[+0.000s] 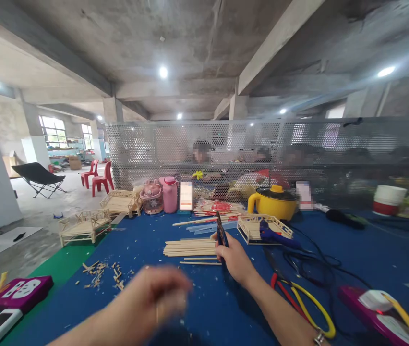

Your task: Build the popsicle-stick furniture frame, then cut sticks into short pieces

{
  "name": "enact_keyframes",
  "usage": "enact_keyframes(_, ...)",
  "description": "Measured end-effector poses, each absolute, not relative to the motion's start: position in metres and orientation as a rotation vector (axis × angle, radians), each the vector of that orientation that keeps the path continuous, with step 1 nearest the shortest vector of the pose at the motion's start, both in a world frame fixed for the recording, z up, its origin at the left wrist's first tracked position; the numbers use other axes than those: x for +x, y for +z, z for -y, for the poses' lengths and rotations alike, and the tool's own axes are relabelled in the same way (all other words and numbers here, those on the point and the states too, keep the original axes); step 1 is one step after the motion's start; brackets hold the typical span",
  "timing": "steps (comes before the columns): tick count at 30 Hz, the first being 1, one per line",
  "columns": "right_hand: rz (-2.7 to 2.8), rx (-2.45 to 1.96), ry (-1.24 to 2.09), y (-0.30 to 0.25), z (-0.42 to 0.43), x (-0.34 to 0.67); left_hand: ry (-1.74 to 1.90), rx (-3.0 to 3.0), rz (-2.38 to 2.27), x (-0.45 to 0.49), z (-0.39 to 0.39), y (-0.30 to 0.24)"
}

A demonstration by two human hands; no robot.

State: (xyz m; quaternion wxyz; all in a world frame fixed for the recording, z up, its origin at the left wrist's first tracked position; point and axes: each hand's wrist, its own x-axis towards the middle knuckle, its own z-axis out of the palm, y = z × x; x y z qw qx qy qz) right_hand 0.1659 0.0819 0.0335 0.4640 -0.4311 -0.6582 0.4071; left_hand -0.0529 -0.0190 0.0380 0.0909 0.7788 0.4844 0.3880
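Note:
My right hand (234, 257) is closed around dark-handled pliers (221, 230), their jaws pointing up and away from me. Just beyond and to the left of it lies a row of thin wooden sticks (188, 247) on the blue table (147, 240), with two loose sticks in front. Smeared by motion, my left hand (164, 295) hovers over the near part of the table; its fingers are too blurred to show whether they hold anything. Past my right hand stands a small frame built of sticks (262, 228), a blue glue gun (278, 235) resting against it.
Scissors with red and yellow handles (303, 300) and black cables lie to the right. A yellow pot (274, 202) and pink jug (169, 194) stand along the perforated partition (175, 144). Stick offcuts (96, 274), miniature stick furniture (84, 226) and a purple power strip (20, 293) are left.

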Motion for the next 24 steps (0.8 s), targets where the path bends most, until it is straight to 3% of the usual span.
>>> enact_keyframes(3, 1.734, -1.065, 1.016, 0.038, -0.082, 0.169, 1.838, 1.772, -1.597, -0.041, -0.025, 0.053)
enact_keyframes(5, 1.765, -1.058, 1.039, 0.037, -0.079, 0.172, 1.984, 1.684, -1.581, -0.033, -0.052, 0.051)
enact_keyframes(15, 1.820, -1.132, 1.085, 0.028, -0.059, 0.185, 1.358, 2.323, -1.453, -0.031, -0.049, 0.003)
enact_keyframes(24, 1.792, -1.163, 1.177, 0.027, -0.058, 0.181, 1.308, 2.271, -1.361, -0.037, -0.050, 0.011)
